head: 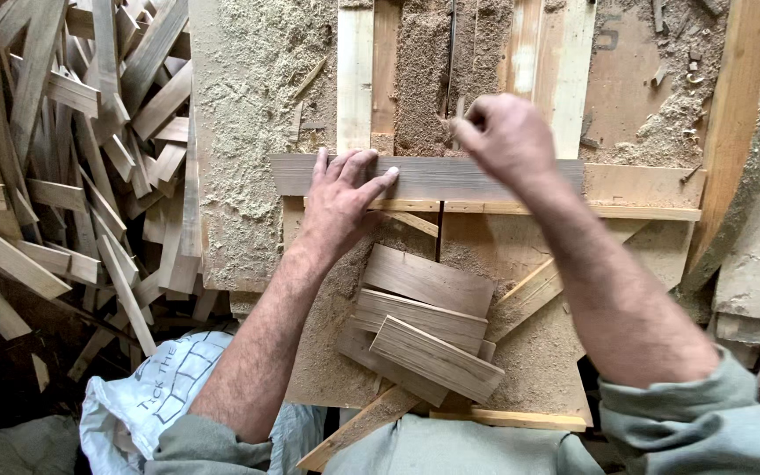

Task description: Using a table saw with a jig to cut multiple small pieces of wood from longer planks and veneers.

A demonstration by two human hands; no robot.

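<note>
A long grey-brown wooden slat (432,178) lies crosswise on a sawdust-covered saw table (248,132). My left hand (340,198) presses flat on the slat's left part, fingers spread. My right hand (505,136) is closed over the slat's far edge near the middle, beside a thin vertical saw blade (451,53) in a slot. Whether it grips the slat or only pushes it, I cannot tell. A stack of short wooden boards (428,330) lies on the table near my body, between my forearms.
A big heap of thin wood offcuts (63,158) fills the left side. A white sack (147,396) sits at the lower left. Rough planks (758,211) lean along the right edge. Sawdust piles cover the table's far part.
</note>
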